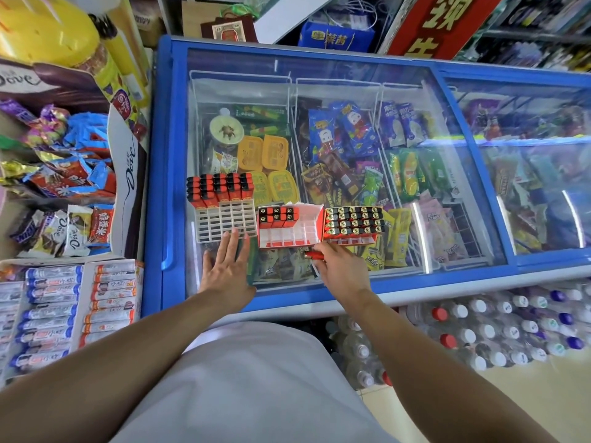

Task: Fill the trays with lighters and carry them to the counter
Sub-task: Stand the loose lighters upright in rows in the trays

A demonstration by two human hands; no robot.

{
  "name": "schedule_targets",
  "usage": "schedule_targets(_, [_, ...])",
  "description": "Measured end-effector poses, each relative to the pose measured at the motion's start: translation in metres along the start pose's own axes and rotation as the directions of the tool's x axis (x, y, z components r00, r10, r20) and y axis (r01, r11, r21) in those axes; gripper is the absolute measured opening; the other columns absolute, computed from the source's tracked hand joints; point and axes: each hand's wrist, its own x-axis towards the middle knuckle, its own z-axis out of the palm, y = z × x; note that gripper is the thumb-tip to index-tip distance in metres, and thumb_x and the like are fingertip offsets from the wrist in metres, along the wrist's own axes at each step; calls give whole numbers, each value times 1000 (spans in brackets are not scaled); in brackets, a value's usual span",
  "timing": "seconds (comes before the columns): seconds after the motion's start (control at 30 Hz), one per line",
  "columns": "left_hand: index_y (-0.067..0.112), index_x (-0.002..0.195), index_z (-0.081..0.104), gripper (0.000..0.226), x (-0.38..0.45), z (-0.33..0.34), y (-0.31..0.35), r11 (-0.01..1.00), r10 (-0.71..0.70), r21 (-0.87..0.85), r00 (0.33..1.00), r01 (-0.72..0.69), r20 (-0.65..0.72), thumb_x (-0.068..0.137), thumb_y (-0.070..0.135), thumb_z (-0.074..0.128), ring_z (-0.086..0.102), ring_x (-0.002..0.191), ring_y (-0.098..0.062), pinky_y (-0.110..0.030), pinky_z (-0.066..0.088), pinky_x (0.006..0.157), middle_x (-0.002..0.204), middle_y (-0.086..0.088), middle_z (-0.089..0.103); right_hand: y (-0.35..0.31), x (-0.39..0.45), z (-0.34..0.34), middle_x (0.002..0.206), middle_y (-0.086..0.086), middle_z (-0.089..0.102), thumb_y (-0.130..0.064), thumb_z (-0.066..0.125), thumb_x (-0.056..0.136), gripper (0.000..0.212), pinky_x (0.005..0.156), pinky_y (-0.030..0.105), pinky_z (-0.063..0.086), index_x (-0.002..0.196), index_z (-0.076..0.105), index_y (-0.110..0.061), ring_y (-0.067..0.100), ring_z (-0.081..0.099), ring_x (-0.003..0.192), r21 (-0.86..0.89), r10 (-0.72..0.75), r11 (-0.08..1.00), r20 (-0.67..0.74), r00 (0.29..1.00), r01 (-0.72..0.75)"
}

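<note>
— What's on the far left?

— Boxes of sweets (64, 174), then the freezer's glass lid (319, 123) with three trays on it. The white tray (227, 223) has red lighters only along its far rows.

— And the hands?

— The left hand (228, 270) lies flat and spread on the glass, touching that tray's near edge. The middle tray (289, 233) shows perhaps six lighters. The right hand (339, 266) pinches one red lighter (315, 255). The right tray (353, 223) looks nearly full. Bottles (499, 327) stand below.
</note>
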Motion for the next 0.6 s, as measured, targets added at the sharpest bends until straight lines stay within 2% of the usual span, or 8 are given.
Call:
schedule_targets(0.13, [20,158,-18,113,0,-2,1,1000,-3,1,1000,3,5,88,42,67,-28,151,-23,-54,-4,121,164,-4,-29,-2,3,1,113,-13,65,-36,56,100,20,65,26,51,118,60,-30,11,67,90,-58,-1,998,85,996,5])
schedule_targets(0.27, [20,159,-16,110,-2,-3,1,1000,1,-13,1000,-1,3,89,41,67,-27,151,-23,-53,-6,121,165,-4,-28,1,-3,3,119,-6,58,-40,55,98,23,60,28,52,112,66,-26,14,66,82,-123,-64,989,107,992,77])
schedule_targets(0.33, [20,159,-16,110,-3,-3,1,1000,3,-10,1000,-3,3,89,40,66,-27,151,-23,-53,-6,121,165,-4,-28,3,-2,1,118,-7,58,-43,55,96,26,63,29,54,112,64,-24,14,65,87,-115,-89,988,147,985,106])
schedule_targets(0.43, [19,159,-16,109,-2,-1,0,1000,9,-1,1000,-9,3,90,40,66,-29,150,-23,-53,-7,121,165,-5,-29,2,1,-4,107,-6,64,-38,57,96,23,74,31,55,114,54,-24,16,65,95,-21,-90,995,224,970,97])
schedule_targets(0.53, [18,159,-17,109,-2,1,0,1000,11,19,1000,-11,-2,90,40,64,-29,150,-24,-54,-6,121,164,-6,-29,1,-2,-12,113,-1,65,-32,62,97,38,78,33,54,131,50,-23,18,65,92,188,-53,982,136,989,27])
schedule_targets(0.6, [19,158,-19,109,-1,1,-1,1000,11,27,1000,-11,9,90,41,64,-30,150,-24,-54,-6,121,164,-6,-31,4,-7,-19,114,-3,64,-32,64,97,30,74,29,55,125,57,-22,12,62,83,327,-30,945,40,999,15])
